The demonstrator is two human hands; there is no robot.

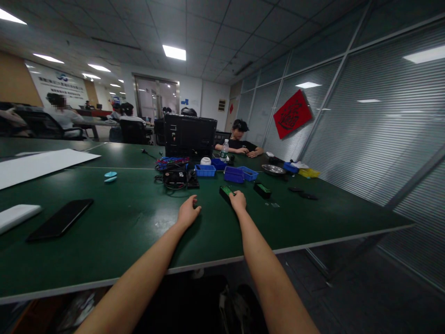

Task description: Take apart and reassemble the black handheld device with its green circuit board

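Observation:
My right hand (238, 202) is closed over the near right end of a small black box with a green top (227, 190), which lies on the green table (146, 250). To its right sits a second black box with a green top (263, 189). My left hand (188, 212) rests on the table to the left of the first box, its fingers loosely bent and apart, with nothing in them. Small clear pieces (275, 205) lie near the second box.
Beyond my hands are blue trays (205, 170), a baseball (206, 161), a black device with cables (174, 176), a bottle (225, 149), a monitor (190, 134) and a metal bowl (274, 170). A black phone-like slab (60, 219) lies left. Another person (239, 139) sits across.

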